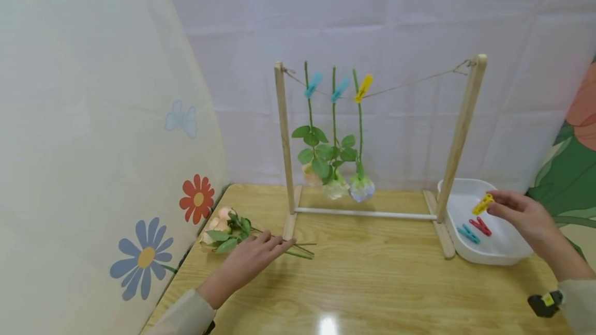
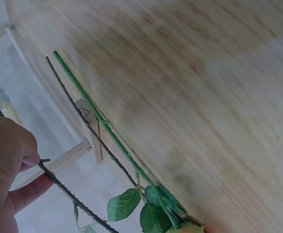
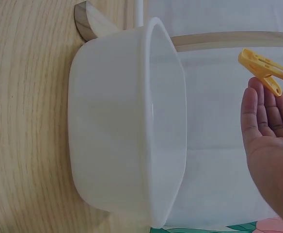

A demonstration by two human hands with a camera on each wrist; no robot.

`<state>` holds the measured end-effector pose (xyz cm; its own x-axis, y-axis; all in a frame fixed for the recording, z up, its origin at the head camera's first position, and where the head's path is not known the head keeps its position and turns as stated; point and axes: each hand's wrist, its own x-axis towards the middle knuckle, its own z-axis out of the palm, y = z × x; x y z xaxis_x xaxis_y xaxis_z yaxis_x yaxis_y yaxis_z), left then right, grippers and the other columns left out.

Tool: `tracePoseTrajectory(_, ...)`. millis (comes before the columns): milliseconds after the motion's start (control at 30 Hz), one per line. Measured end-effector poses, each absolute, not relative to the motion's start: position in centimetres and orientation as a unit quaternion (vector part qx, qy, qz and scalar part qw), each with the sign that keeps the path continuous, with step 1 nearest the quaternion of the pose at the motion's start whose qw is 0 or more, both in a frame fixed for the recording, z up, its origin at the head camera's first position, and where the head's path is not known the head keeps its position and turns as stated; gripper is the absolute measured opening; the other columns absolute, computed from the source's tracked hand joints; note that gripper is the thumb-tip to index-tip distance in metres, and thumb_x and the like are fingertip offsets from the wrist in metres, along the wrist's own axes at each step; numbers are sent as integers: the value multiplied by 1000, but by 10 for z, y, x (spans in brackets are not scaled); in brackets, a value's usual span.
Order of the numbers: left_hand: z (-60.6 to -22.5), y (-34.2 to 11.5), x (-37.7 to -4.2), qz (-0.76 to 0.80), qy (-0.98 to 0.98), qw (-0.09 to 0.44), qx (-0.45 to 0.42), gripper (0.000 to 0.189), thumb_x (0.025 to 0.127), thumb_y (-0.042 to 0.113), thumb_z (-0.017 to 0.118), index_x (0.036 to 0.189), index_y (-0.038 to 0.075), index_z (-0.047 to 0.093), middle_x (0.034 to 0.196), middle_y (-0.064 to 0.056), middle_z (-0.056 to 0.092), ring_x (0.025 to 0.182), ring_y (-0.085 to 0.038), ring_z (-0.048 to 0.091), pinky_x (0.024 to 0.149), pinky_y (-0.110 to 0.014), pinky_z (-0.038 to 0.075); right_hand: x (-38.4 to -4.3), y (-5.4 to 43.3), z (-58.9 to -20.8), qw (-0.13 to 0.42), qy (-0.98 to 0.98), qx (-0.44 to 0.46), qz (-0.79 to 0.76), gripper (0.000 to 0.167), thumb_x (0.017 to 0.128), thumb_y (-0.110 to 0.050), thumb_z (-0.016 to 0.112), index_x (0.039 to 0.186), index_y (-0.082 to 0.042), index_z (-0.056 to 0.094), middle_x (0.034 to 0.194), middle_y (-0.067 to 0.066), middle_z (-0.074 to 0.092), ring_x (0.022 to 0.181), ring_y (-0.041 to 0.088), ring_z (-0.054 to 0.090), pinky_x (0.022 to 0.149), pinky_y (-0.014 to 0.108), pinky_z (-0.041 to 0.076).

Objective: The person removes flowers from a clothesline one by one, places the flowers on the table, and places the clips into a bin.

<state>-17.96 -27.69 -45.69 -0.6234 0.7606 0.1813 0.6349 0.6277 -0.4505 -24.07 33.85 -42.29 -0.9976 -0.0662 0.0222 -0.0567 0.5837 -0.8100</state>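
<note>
On the left, my left hand (image 1: 253,260) rests on the tabletop (image 1: 372,283), its grip pinching one dark flower stem (image 2: 73,194). The peach flowers (image 1: 223,229) lie just left of the wooden rack (image 1: 286,143). Three flowers (image 1: 335,180) hang head down from the string (image 1: 410,82) by pegs. On the right, my right hand (image 1: 523,218) pinches a yellow peg (image 1: 482,204) over the white tub (image 1: 498,257). A red peg (image 1: 480,226) and a blue peg (image 1: 467,233) lie inside.
</note>
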Motion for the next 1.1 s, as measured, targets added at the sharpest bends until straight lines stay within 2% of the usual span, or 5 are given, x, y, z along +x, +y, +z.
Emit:
tracePoseTrajectory(100,-460,-279,-180,188,-880,177,-399,85,81,-4,81,154,21,44,124,5,62,98,-17,57,71,-32,55,-240,340,-427,-6,882,-44,-469,63,103,-41,57,142,8,45,100,-32,57,90,-15,53,73,11,46)
tracePoseTrajectory(233,-463,-282,-181,202,-872,187,-405,82,81,-3,81,152,22,47,120,5,61,93,-16,55,65,-29,52,-240,339,-433,-22,878,-42,-476,61,104,-36,57,141,11,45,99,-30,57,88,-14,56,72,9,48)
tracePoseTrajectory(667,-476,-296,-184,226,-865,177,-412,82,83,-5,78,153,23,46,105,4,53,82,-14,39,58,-23,37,-242,341,-441,-28,870,-29,-491,61,103,-36,58,139,11,45,102,-22,59,86,-10,60,72,9,50)
tracePoseTrajectory(900,-481,-299,-185,229,-866,148,-418,83,83,0,80,154,24,45,113,6,59,87,-13,45,62,-24,46,-241,341,-441,-25,874,-27,-484,59,104,-36,57,138,11,46,96,-31,56,85,-12,58,71,9,49)
tracePoseTrajectory(1100,-484,-298,-186,249,-862,135,-421,84,83,3,81,154,26,43,118,7,62,94,-13,51,65,-25,51,-242,343,-442,-3,878,-22,-478,63,105,-35,55,142,14,41,95,-31,56,85,-13,55,71,11,49)
